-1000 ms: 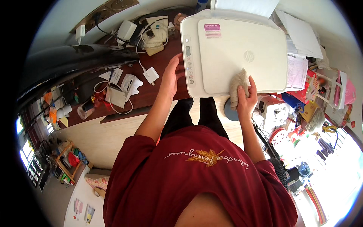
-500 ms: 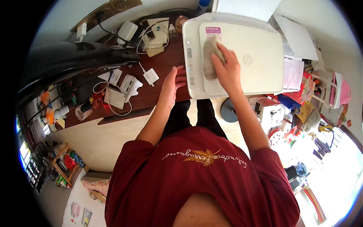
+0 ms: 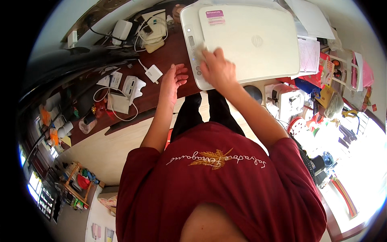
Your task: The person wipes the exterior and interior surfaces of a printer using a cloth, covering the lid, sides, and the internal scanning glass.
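Observation:
A white printer (image 3: pixel 258 60) with a flat lid and a purple-and-white label (image 3: pixel 215 17) lies before me on the dark red table. At the left edge of its lid, by the control buttons (image 3: pixel 192 60), my right hand (image 3: pixel 219 70) is closed on a greyish cloth (image 3: pixel 200 51). The cloth is blurred and mostly hidden by the fingers. Just left of the printer, my left hand (image 3: pixel 174 80) hovers over the table with its fingers apart, holding nothing.
Left of my left hand lie a white adapter (image 3: pixel 153 74), a white stand-like device (image 3: pixel 133 89) and looped cables. A white box-shaped charger (image 3: pixel 121 31) sits farther back. Papers (image 3: pixel 308 54) are at the printer's right. A black monitor-like panel (image 3: pixel 80 62) juts in at the left.
My right hand has moved the cloth left and toward me, from the lid's label area to the button strip. The view has shifted; my left hand stays open.

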`<action>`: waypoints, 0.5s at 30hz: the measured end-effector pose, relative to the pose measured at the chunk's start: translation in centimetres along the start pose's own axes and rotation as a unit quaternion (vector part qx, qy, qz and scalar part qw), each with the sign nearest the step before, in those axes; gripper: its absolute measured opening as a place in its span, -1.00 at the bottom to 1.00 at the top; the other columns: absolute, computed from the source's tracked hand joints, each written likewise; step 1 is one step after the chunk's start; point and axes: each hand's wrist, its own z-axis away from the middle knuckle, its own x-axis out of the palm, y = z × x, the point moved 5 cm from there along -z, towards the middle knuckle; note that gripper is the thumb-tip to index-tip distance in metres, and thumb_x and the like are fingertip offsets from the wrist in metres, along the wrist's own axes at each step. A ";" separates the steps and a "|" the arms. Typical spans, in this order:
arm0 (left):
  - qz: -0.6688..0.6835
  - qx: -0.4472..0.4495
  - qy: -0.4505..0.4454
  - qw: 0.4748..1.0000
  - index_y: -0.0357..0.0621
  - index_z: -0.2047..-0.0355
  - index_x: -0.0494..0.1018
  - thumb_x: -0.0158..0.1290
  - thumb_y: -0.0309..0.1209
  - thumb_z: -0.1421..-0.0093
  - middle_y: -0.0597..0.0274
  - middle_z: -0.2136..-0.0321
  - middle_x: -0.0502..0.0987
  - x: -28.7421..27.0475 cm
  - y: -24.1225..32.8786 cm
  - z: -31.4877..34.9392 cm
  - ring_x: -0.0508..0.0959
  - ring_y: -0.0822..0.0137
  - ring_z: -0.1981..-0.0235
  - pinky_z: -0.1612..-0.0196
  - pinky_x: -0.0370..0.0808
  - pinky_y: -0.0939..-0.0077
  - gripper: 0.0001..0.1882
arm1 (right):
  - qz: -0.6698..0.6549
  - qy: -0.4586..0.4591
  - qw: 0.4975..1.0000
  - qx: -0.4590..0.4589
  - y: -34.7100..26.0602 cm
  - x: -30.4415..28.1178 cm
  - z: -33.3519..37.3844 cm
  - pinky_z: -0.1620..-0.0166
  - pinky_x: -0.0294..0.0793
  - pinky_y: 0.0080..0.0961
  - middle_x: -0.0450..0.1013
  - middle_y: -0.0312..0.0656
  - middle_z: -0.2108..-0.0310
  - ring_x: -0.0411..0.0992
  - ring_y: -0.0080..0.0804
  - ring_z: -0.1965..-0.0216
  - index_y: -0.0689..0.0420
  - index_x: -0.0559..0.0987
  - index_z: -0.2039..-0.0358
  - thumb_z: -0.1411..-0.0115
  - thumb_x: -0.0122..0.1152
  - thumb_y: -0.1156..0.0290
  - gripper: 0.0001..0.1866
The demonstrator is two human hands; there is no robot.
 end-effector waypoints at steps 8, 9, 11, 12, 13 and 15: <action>-0.027 0.000 -0.034 0.999 -0.19 0.10 0.43 -0.21 -0.06 -0.32 0.21 0.25 0.53 1.3 0.6 -0.1 0.48 0.41 0.33 0.22 0.40 0.50 -0.55 | -0.046 -0.040 0.998 -0.016 -0.7 -1.2 6.3 0.47 0.48 -0.27 0.29 -0.23 0.35 0.47 -0.26 0.45 -0.02 0.50 0.17 0.03 0.25 0.35 -0.65; -0.022 -0.002 -0.043 0.999 -0.17 0.10 0.43 -0.20 -0.06 -0.32 0.24 0.27 0.54 1.5 0.5 -0.2 0.48 0.41 0.32 0.23 0.40 0.49 -0.56 | -0.049 -0.045 0.997 -0.022 -1.1 -0.9 6.2 0.46 0.49 -0.28 0.29 -0.24 0.34 0.46 -0.27 0.43 -0.02 0.50 0.17 0.04 0.27 0.35 -0.64; -0.030 -0.007 -0.032 0.999 -0.17 0.10 0.43 -0.19 -0.06 -0.31 0.24 0.28 0.54 1.9 0.3 -0.4 0.49 0.41 0.32 0.23 0.39 0.48 -0.56 | -0.059 -0.043 0.997 -0.020 -0.5 -1.1 6.6 0.44 0.48 -0.32 0.28 -0.26 0.31 0.46 -0.30 0.38 -0.07 0.51 0.17 0.10 0.31 0.40 -0.60; -0.033 -0.009 -0.023 0.999 -0.17 0.10 0.43 -0.18 -0.06 -0.31 0.25 0.28 0.54 1.9 0.3 -0.5 0.49 0.41 0.32 0.23 0.39 0.48 -0.56 | -0.068 -0.038 0.997 -0.018 0.2 -1.4 6.8 0.44 0.48 -0.33 0.28 -0.26 0.30 0.46 -0.30 0.38 -0.09 0.51 0.17 0.10 0.32 0.41 -0.59; -0.033 -0.009 -0.014 0.999 -0.17 0.10 0.42 -0.17 -0.06 -0.30 0.24 0.27 0.53 1.9 0.3 -0.5 0.49 0.40 0.31 0.22 0.39 0.46 -0.56 | -0.077 -0.032 0.996 -0.016 1.2 -1.9 7.0 0.44 0.48 -0.33 0.28 -0.26 0.30 0.46 -0.31 0.38 -0.12 0.51 0.17 0.11 0.32 0.42 -0.59; -0.042 -0.007 -0.031 0.999 -0.18 0.10 0.42 -0.15 -0.07 -0.30 0.22 0.27 0.53 2.2 0.8 -0.4 0.49 0.40 0.30 0.21 0.39 0.45 -0.56 | -0.075 -0.030 0.997 -0.007 2.5 -3.0 7.7 0.43 0.48 -0.36 0.29 -0.27 0.30 0.45 -0.31 0.38 -0.18 0.54 0.18 0.12 0.30 0.48 -0.58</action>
